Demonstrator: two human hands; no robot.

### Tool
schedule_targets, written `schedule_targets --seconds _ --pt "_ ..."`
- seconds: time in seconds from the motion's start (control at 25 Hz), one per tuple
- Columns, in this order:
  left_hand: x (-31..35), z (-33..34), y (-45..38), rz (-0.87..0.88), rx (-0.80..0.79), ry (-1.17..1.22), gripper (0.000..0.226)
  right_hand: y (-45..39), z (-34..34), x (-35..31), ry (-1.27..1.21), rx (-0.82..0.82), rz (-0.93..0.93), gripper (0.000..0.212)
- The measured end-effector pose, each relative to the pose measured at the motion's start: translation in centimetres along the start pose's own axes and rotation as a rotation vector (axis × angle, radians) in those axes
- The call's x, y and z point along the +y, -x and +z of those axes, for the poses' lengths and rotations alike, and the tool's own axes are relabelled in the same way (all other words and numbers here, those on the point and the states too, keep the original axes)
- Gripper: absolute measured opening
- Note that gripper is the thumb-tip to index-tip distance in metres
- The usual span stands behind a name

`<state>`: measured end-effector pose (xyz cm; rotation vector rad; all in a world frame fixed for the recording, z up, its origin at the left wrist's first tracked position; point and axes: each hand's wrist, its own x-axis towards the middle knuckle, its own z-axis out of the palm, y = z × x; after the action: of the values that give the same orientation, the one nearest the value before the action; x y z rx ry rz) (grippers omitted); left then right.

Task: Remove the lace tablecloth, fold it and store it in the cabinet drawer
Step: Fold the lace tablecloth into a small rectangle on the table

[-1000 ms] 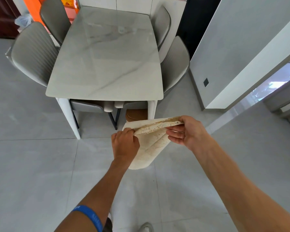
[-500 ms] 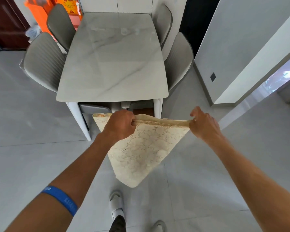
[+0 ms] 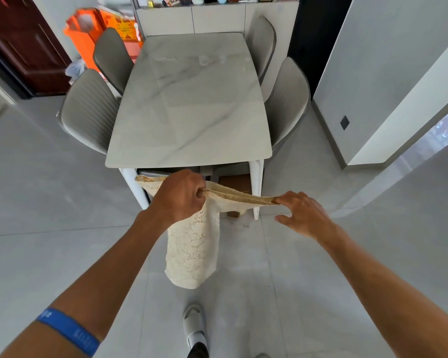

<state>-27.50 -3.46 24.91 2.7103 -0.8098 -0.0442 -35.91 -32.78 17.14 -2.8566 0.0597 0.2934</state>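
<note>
**foldfan:** Lace tablecloth (image 3: pixel 192 244) is already off the worktop (image 3: pixel 189 104), which sits at 12 o'clock from me with four grey chairs round it. The cloth hangs in mid-air between me and the near worktop edge, partly folded, with a long panel drooping down toward the floor (image 3: pixel 49 202) at 6 o'clock. How do I finish the fold cleanly?

**linenlurker:** Looks like you're mid-fold, so go by what each hand is doing. Your left hand (image 3: pixel 179 196) is clenched on the layered top edge, with a loose corner sticking out past it at 9 o'clock. Your right hand (image 3: pixel 301 215) is well apart at 3 o'clock, pinching just the far end with its fingertips while the other fingers are splayed. That's a thin hold, I reckon.

**foldfan:** So tighten up?

**linenlurker:** Yeah. Keep the top edge taut and level, tuck in that stray corner, then bring the right hand across to the left so the ends meet. Lace snags and slides, so go slowly and keep the hanging bit off your shoe (image 3: pixel 194 324). I'd guess the cabinet (image 3: pixel 192 19) at 12 o'clock is where it goes, but I can't make out a drawer from here.
</note>
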Motion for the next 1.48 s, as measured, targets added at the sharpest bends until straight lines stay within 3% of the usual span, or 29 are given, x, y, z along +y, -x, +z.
schedule_targets --seconds 0.2,0.32,0.52,0.68,0.76,0.92,1.0,1.2,1.32,1.48 --pt "-1.7 -1.9 0.2 0.051 0.064 0.022 0.015 -2.3 0.1 -2.6 0.033 0.047 -0.191 0.03" --pt "-4.3 -2.3 0.2 0.03 -0.026 0.053 0.017 -3.1 -1.7 -2.8 -0.014 0.136 -0.166 0.023" --pt "-9.9 0.7 2.2 -0.232 -0.154 0.151 0.029 -3.8 -7.9 -5.1 -0.018 0.002 -0.364 0.022" --pt "-10.8 5.3 4.6 -0.356 -0.127 0.325 0.017 -3.8 -12.5 -6.6 -0.029 0.086 -0.427 0.016" --pt "-10.5 6.7 5.3 -0.453 -0.041 0.57 0.003 -4.1 -14.8 -6.4 -0.019 0.062 -0.424 0.014" --pt "-9.5 7.1 4.9 -0.476 0.021 0.783 0.022 -4.5 -16.7 -4.5 -0.017 0.09 -0.427 0.017" --pt "-9.2 6.3 4.3 -0.472 0.09 0.818 0.036 -4.6 -16.4 -2.9 -0.109 0.11 -0.371 0.021" --pt "-9.1 2.4 3.4 -0.42 0.156 0.835 0.012 -4.4 -13.5 1.4 -0.153 0.023 -0.194 0.021" --pt "-8.3 0.0 2.8 -0.321 0.224 0.842 0.026 -3.8 -12.1 2.9 -0.133 0.011 -0.133 0.02" --pt "-6.8 -1.6 1.2 -0.317 0.295 0.771 0.022 -2.5 -9.2 3.6 -0.004 0.021 -0.122 0.012"
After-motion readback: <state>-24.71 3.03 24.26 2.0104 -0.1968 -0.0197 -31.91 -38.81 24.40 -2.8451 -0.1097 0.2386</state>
